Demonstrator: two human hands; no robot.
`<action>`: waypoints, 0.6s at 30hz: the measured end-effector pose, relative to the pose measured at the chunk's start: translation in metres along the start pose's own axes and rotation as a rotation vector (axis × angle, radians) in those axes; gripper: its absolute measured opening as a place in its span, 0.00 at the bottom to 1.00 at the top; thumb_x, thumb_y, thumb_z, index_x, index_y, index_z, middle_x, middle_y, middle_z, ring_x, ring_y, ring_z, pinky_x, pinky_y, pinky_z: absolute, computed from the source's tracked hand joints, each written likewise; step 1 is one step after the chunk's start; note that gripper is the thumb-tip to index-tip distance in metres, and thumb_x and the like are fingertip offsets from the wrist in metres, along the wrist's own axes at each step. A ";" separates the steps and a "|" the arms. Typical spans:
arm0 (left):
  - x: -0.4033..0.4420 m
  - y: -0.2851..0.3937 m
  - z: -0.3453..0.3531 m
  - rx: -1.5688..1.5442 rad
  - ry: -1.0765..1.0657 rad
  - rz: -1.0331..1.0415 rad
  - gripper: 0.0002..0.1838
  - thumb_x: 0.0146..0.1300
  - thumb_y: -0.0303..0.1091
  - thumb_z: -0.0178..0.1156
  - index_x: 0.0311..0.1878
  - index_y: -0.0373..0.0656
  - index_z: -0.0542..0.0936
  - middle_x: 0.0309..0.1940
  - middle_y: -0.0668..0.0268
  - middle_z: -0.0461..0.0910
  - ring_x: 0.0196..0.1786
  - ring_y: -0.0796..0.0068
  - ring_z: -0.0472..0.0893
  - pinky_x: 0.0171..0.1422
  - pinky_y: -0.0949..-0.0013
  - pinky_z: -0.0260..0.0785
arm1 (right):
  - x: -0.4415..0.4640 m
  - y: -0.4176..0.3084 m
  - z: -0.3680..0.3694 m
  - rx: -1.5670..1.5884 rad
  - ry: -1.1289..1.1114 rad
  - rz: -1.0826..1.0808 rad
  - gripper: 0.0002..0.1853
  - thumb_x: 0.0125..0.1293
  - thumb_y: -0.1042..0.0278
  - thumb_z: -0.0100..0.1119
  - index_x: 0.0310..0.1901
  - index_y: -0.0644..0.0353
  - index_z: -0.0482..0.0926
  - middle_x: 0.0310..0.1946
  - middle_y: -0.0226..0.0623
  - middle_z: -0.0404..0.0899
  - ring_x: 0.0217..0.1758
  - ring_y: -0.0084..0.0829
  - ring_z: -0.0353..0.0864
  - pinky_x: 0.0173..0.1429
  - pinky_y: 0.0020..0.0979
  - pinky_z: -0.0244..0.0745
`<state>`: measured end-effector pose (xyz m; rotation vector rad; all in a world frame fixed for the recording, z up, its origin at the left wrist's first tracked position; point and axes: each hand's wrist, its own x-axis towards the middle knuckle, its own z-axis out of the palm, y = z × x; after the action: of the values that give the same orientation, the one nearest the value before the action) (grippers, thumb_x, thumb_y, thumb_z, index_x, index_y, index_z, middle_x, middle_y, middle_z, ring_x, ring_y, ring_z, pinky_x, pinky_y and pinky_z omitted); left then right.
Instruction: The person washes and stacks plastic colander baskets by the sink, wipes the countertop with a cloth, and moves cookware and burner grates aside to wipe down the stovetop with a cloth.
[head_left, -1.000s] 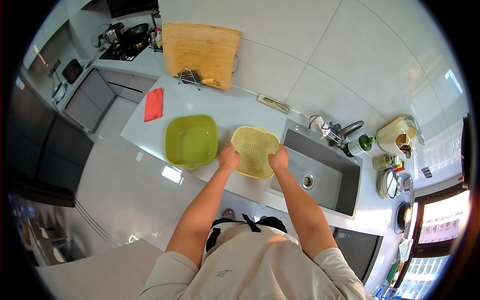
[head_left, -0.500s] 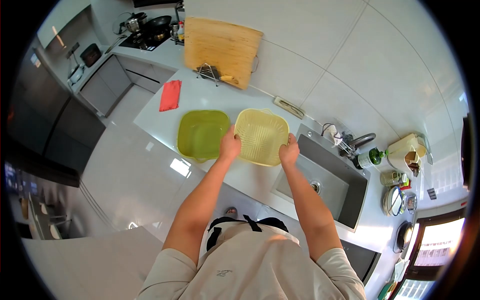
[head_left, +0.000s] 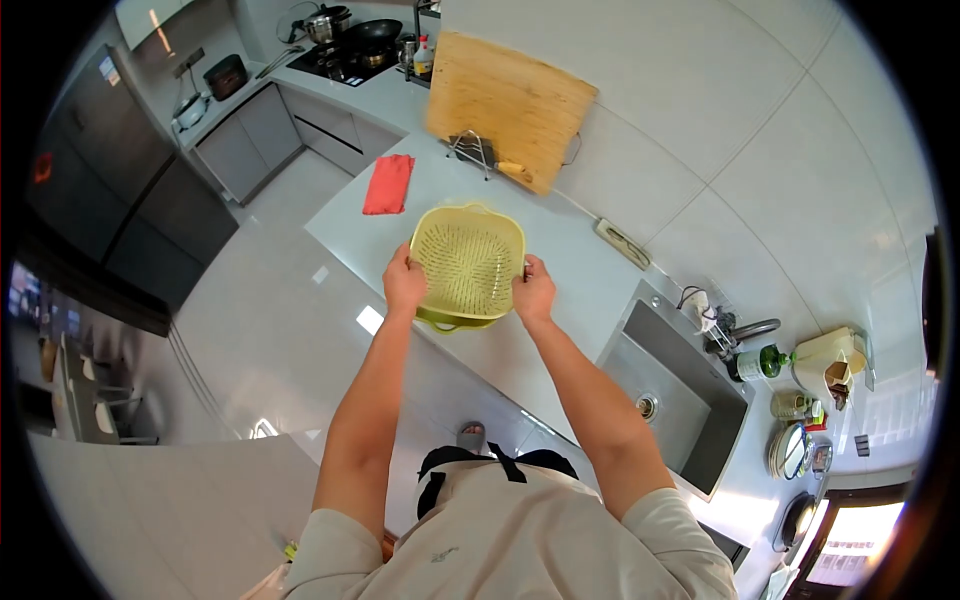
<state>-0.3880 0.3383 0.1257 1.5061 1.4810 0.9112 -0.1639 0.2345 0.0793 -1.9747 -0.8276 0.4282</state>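
A pale yellow colander basket [head_left: 468,262] with slotted holes is held between my two hands. My left hand [head_left: 405,284] is closed on its left rim, and my right hand [head_left: 533,290] grips the right rim. Beneath the colander is a green basin [head_left: 455,322], mostly hidden, with its front edge and handle showing. The colander sits over or inside the basin; I cannot tell how deep it rests. A folded red cloth [head_left: 388,185] lies on the counter just beyond my left hand.
To the right is a grey sink [head_left: 665,385] with a faucet [head_left: 750,330]. A wooden cutting board [head_left: 510,105] leans on the wall behind a metal rack [head_left: 470,150]. Bottles, jars and stacked plates [head_left: 790,452] line the right counter. A stove with pans [head_left: 350,55] stands far left.
Both hands have carried the colander left, from beside the green basin to over it, so the basin is now mostly covered. The camera view has shifted as well.
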 end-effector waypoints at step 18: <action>0.011 -0.116 0.017 0.166 -0.063 -0.016 0.20 0.68 0.23 0.58 0.62 0.38 0.81 0.49 0.47 0.88 0.53 0.47 0.87 0.58 0.53 0.79 | -0.026 0.043 0.018 -0.170 -0.161 0.245 0.22 0.69 0.58 0.69 0.61 0.57 0.84 0.45 0.42 0.92 0.48 0.43 0.91 0.56 0.42 0.83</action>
<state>-0.4190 0.3457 0.0118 1.6247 1.5510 0.7394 -0.1762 0.2123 0.0325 -2.2328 -0.7436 0.6871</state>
